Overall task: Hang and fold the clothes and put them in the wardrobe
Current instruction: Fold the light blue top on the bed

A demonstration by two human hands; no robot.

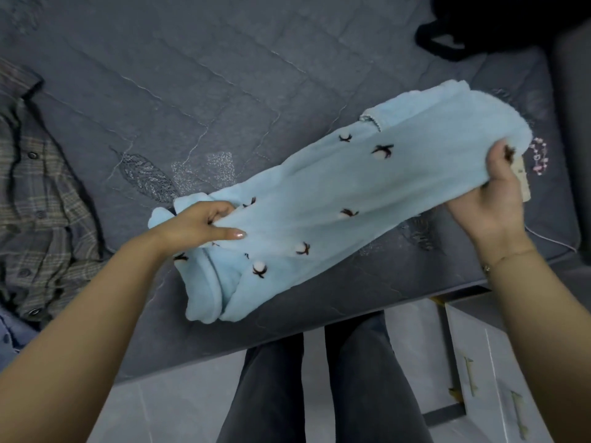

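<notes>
One blue fleece garment [323, 199] stretched over the bed's [198, 75] near edge; left hand [198, 225] grips the 8 o'clock end, right hand [499, 187] the 3 o'clock end. One plaid shirt [38, 199] at 9 o'clock.

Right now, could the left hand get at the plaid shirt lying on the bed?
Probably yes, but not while it is occupied. The left hand grips one end of the light blue garment, and the right hand holds the other. The plaid shirt lies uncovered to its left on the bed, nothing between them.
</notes>
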